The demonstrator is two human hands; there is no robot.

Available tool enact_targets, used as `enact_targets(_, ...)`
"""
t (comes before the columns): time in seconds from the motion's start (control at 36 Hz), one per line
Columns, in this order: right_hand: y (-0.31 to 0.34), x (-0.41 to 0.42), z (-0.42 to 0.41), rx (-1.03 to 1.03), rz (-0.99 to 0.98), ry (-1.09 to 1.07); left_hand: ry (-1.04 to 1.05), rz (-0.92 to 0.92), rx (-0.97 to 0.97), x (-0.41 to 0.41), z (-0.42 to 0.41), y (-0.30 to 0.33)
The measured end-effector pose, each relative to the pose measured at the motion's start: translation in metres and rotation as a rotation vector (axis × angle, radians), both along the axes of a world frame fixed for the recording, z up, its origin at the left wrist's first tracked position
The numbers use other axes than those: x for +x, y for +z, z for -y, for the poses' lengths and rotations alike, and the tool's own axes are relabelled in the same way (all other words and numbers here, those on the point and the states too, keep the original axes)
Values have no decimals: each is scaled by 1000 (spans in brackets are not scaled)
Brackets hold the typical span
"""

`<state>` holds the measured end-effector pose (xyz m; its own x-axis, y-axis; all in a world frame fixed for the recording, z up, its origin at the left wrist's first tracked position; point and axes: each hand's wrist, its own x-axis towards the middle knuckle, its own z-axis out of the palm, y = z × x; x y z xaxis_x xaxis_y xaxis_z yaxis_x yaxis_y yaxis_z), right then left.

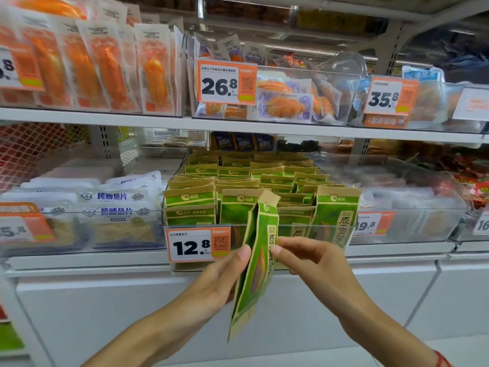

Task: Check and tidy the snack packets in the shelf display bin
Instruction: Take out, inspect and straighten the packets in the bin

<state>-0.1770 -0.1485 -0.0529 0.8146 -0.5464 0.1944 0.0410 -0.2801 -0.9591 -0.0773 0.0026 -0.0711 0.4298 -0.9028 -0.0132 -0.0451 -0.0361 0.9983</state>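
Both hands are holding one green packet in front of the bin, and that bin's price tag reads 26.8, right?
Not quite. The left hand and right hand do hold one green packet in front of the bin, but the head view shows its price tag reads 12.8, not 26.8.

Our two bare forearms reaching up and forward, our left hand point(225, 276) with thumb pressed to one face of a green-and-tan paper snack packet point(255, 263), our right hand point(309, 258) pinching its opposite edge, fingers curled.
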Motion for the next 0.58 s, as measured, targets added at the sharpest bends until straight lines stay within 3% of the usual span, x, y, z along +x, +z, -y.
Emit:
enact_targets(0.14,0,2,-1,-170,24,-45,199,35,-3,0,3,2)
enact_targets(0.33,10,-3,-8,42,156,113,425,110,33,-2,7,-3)
enact_targets(0.58,9,-7,-8,-109,138,189,450,413,134,0,5,-4)
